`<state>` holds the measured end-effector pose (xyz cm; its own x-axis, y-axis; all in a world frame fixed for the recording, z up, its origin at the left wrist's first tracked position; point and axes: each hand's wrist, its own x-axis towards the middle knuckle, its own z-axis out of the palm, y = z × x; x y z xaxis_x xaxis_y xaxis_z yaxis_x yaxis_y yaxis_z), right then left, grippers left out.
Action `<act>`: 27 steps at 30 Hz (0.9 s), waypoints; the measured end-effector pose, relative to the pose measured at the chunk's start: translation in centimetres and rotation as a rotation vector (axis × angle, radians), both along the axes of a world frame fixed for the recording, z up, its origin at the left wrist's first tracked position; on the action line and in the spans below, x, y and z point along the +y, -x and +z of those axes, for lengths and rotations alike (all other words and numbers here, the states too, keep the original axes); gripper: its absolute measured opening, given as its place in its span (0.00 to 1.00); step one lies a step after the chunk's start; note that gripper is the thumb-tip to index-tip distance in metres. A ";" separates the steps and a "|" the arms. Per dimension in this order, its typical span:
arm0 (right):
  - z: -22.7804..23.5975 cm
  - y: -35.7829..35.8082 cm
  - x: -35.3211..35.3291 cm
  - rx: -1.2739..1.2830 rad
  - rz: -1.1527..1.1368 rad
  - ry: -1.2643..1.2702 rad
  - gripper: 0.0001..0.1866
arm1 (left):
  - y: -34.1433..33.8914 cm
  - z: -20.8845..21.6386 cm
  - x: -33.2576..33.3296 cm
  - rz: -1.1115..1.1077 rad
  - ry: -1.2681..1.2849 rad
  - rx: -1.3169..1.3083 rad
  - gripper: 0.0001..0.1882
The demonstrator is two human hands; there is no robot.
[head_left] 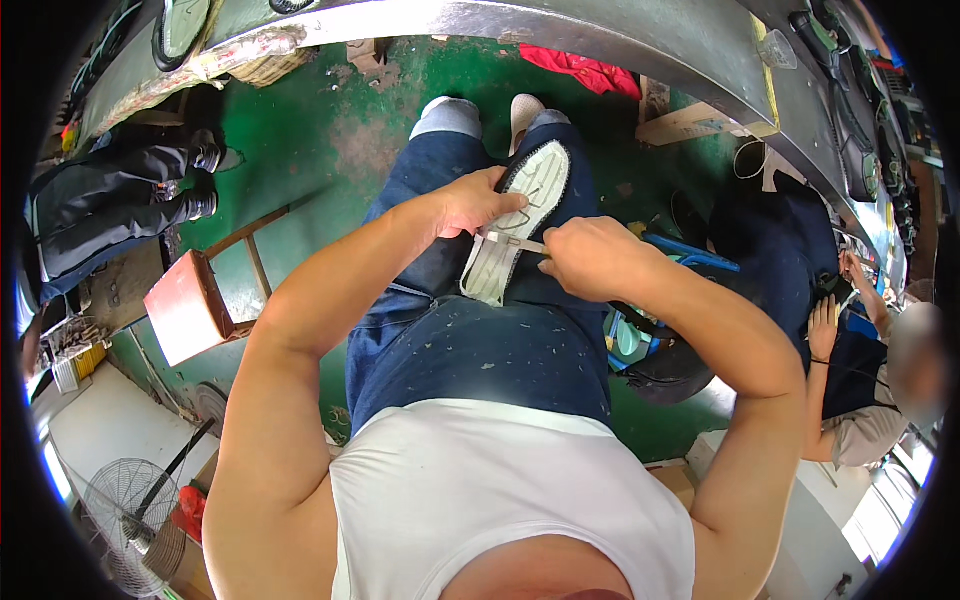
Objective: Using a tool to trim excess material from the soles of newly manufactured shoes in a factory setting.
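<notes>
Across my thighs lies a shoe (543,182) with its pale underside facing up and a dark, ridged edge round its toe. The toe points away from me and the heel end toward my waist. My left hand (475,205) is closed on the shoe's left side at the middle, thumb on the underside. In my right hand (590,258) is a narrow, flat silver hand tool (512,240), laid across the shoe's waist. Its tip is close to my left fingers, and my right fist hides the handle end.
A metal-topped bench (450,18) curves across the far side, with dark shoes (855,170) at its right. A red stool (190,308) stands at left, near another person's legs (120,190). A co-worker (865,390) sits at right. Blue-handled tools (690,253) lie beside my right thigh.
</notes>
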<state>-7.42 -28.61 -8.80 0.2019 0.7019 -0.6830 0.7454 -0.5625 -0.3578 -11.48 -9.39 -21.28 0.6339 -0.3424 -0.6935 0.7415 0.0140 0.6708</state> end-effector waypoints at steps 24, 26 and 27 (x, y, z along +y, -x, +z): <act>-6.0 7.3 -8.3 -0.105 -0.363 -0.278 0.10 | 4.7 0.6 -4.1 0.109 -0.407 -0.499 0.46; -6.3 6.5 -8.4 -0.068 -0.372 -0.248 0.10 | 6.2 -0.7 -3.2 0.063 -0.306 -0.545 0.48; -6.7 5.9 -8.8 0.019 -0.327 -0.249 0.12 | 7.1 -1.8 -2.3 0.018 -0.202 -0.584 0.49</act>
<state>-13.30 -37.37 -15.49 0.4310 0.7469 -0.5063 0.5334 -0.6635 -0.5246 -18.55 -11.70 -23.09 0.9329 -0.2264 -0.2802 0.2518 -0.1465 0.9566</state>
